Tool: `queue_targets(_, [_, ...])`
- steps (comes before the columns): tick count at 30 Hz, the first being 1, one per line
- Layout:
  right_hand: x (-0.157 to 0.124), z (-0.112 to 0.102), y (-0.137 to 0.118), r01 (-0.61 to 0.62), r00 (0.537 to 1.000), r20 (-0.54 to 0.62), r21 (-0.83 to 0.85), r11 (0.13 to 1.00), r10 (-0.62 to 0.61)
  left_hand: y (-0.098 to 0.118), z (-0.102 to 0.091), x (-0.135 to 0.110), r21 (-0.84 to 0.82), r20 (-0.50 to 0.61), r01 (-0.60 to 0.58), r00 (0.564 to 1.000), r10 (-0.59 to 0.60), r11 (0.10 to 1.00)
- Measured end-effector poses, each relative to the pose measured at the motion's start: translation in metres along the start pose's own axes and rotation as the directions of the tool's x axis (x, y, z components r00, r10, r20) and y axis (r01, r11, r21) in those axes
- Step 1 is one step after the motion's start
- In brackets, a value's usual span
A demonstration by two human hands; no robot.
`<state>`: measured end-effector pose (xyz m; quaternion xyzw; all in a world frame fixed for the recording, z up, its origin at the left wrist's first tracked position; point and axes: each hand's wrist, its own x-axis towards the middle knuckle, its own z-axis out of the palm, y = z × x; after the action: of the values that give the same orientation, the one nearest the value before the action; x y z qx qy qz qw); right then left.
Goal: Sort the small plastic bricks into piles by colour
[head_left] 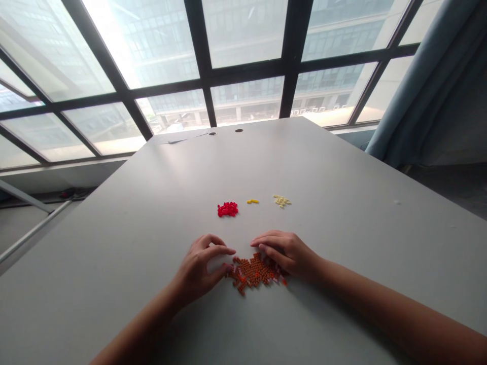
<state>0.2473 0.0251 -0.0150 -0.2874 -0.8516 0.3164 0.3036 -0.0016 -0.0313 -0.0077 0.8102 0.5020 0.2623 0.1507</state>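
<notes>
A heap of small orange-brown beads (253,272) lies on the grey table (152,228) right in front of me. My left hand (200,266) rests at the heap's left edge, thumb and forefinger curled toward each other and touching the nearest beads. My right hand (283,251) lies over the heap's right side, fingers bent down onto the beads. Whether either hand pinches a bead I cannot make out. Farther back sit a small red bead pile (227,209), a few yellow beads (252,201) and a pale cream pile (282,201).
Two small round holes (239,130) mark the table's far end by the large window (243,61). A grey-blue curtain (426,86) hangs at the right. A metal rail (34,230) runs beside the table's left edge.
</notes>
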Motion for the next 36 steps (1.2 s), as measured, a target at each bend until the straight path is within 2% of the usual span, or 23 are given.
queue_targets(6, [-0.003, 0.004, 0.003, 0.023, 1.000, -0.012, -0.009, 1.000, -0.023, 0.003, 0.006, -0.006, 0.017, 0.017, -0.013, 1.000, 0.012, 1.000])
queue_targets(18, [-0.005, 0.000, -0.004, -0.033, 0.999, -0.015, 0.011, 0.999, 0.033, 0.000, 0.003, -0.002, -0.139, -0.040, 0.037, 0.998, -0.043, 0.990])
queue_targets(24, [-0.001, 0.001, -0.006, -0.113, 0.993, -0.021, 0.037, 0.993, 0.113, 0.000, -0.004, 0.012, -0.096, 0.086, 0.147, 0.987, -0.139, 0.985])
queue_targets(27, [0.002, 0.002, -0.007, -0.193, 0.981, 0.016, 0.110, 0.975, 0.192, 0.001, -0.010, 0.022, -0.132, 0.179, 0.193, 0.969, -0.168, 0.972])
queue_targets(30, [0.005, 0.003, -0.007, -0.192, 0.981, 0.036, 0.114, 0.975, 0.189, 0.004, -0.015, 0.030, -0.144, 0.275, 0.224, 0.945, -0.179, 0.964])
queue_targets(36, [0.005, 0.004, -0.006, -0.183, 0.983, 0.025, 0.115, 0.976, 0.181, 0.005, -0.019, 0.039, -0.128, 0.346, 0.174, 0.930, -0.120, 0.977])
